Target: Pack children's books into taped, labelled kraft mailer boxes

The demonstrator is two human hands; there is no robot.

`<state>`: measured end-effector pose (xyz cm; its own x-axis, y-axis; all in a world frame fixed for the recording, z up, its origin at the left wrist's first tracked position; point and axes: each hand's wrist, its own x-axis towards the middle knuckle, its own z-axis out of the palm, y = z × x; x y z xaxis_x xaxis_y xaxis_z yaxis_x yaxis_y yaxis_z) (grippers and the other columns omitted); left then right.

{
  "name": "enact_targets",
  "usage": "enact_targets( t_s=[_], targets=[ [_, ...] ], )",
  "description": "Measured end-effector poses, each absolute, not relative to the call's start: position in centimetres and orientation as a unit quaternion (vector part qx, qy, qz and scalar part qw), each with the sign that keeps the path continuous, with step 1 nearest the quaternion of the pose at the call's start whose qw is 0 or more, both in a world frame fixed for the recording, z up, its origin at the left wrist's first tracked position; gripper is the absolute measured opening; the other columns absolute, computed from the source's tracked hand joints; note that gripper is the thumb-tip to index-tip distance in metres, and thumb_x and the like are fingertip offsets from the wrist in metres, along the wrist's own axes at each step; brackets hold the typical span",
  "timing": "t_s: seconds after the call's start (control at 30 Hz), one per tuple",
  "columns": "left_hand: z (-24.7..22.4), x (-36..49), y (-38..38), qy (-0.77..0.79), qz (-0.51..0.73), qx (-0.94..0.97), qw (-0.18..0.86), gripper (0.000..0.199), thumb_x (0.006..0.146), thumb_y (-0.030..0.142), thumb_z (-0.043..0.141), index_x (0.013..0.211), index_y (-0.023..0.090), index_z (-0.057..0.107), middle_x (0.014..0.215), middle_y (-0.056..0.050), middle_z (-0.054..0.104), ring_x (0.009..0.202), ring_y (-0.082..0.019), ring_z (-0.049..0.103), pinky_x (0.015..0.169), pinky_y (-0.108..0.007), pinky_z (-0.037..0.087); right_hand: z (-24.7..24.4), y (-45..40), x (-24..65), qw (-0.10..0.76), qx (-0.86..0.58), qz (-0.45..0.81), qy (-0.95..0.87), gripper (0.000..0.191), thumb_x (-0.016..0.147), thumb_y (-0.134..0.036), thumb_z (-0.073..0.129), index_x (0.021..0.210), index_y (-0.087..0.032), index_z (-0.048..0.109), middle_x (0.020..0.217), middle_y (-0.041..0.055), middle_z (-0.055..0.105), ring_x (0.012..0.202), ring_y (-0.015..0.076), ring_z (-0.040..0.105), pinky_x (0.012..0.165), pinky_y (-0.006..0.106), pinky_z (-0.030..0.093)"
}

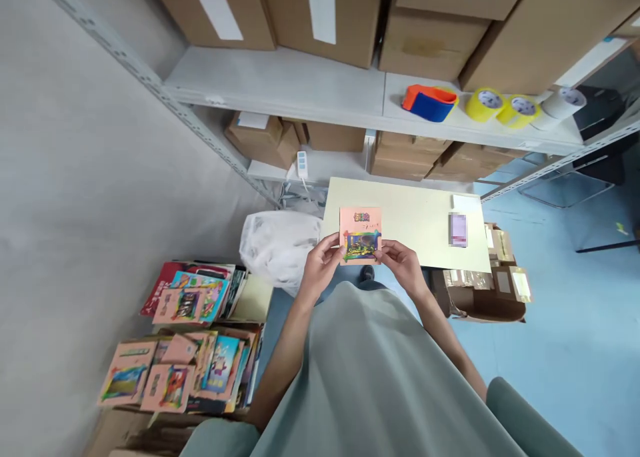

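Observation:
A pink picture book (361,227) with a rainbow-framed picture on its cover is held upright in front of me, over the near edge of a pale table (410,203). My left hand (323,260) pinches its lower left edge between thumb and fingers. On the opposite side, my right hand (400,263) grips the lower right edge the same way. The cover faces me, so the back of the book is hidden.
Stacks of books (220,363) lie to my left, beside a white plastic bag (280,243). A phone (457,230) rests on the table's right side. An open cardboard box (490,303) stands on the floor. Shelves ahead hold cartons (320,17) and tape rolls (485,103).

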<state>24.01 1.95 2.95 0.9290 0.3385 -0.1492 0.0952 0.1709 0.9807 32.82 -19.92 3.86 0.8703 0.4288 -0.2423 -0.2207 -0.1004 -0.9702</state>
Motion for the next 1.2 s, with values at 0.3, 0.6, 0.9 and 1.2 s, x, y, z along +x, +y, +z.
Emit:
enact_targets(
  t_s=[0.3, 0.6, 0.9, 1.2],
  targets=[
    [2.5, 33.4, -4.1, 0.204, 0.071, 0.648, 0.730, 0.065, 0.092, 0.064, 0.085, 0.140, 0.020, 0.078, 0.143, -0.016, 0.080, 0.136, -0.037, 0.076, 0.110, -0.048, 0.066, 2.7, -25.6, 42.1, 0.645, -0.740, 0.181, -0.065, 0.056, 0.090, -0.073, 0.084, 0.118, -0.025, 0.080, 0.103, 0.0099, 0.086, 0.095, 0.0307, 0.081, 0.093, 0.048, 0.067],
    [3.1, 37.5, -9.1, 0.221, 0.123, 0.686, 0.682, 0.067, 0.097, 0.062, 0.083, 0.152, 0.024, 0.076, 0.151, -0.010, 0.077, 0.135, -0.037, 0.077, 0.118, -0.057, 0.066, 4.6, -22.8, 44.2, 0.632, -0.741, 0.203, -0.098, 0.054, 0.099, -0.065, 0.080, 0.141, -0.031, 0.080, 0.141, 0.0072, 0.081, 0.125, 0.0382, 0.080, 0.109, 0.054, 0.068],
    [2.9, 38.9, -8.9, 0.176, 0.094, 0.751, 0.630, 0.052, 0.101, 0.056, 0.079, 0.145, 0.029, 0.078, 0.159, -0.011, 0.071, 0.145, -0.035, 0.070, 0.106, -0.047, 0.071, 3.0, -24.3, 47.6, 0.652, -0.727, 0.202, -0.076, 0.032, 0.100, -0.050, 0.075, 0.120, -0.028, 0.088, 0.110, 0.0029, 0.088, 0.105, 0.0337, 0.085, 0.099, 0.047, 0.069],
    [3.8, 39.7, -5.4, 0.238, 0.034, 0.661, 0.711, 0.055, 0.083, 0.066, 0.093, 0.109, 0.018, 0.088, 0.113, -0.011, 0.086, 0.106, -0.028, 0.079, 0.097, -0.040, 0.065, 4.1, -27.3, 49.6, 0.741, -0.611, 0.279, -0.019, 0.054, 0.079, -0.063, 0.096, 0.113, -0.022, 0.090, 0.106, 0.0067, 0.090, 0.098, 0.0300, 0.084, 0.093, 0.045, 0.069]
  ],
)
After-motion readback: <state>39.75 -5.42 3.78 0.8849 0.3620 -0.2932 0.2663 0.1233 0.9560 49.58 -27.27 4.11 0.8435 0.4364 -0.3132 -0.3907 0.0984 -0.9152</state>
